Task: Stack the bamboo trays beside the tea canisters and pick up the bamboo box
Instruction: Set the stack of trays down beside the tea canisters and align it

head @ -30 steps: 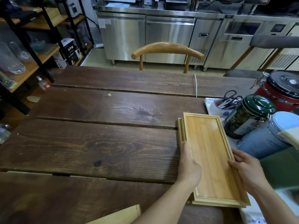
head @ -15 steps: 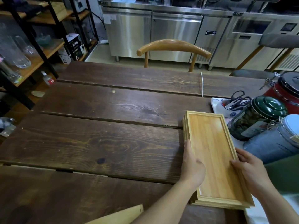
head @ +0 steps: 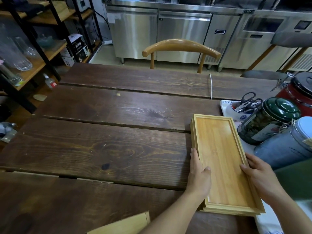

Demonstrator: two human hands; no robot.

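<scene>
The stack of bamboo trays (head: 222,159) is being steadied on the surface (head: 101,149), just left of the tea canisters (head: 270,120); its long sides are being pressed by the left hand (head: 199,174) and right hand (head: 260,176), fingers flat, likely so the edges are squared; the bamboo box (head: 125,224) is lying untouched at the near edge, seemingly being left for next.

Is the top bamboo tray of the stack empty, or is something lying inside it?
Empty. The top bamboo tray shows only bare bamboo inside its rim; the left hand and right hand hold its long sides.
</scene>
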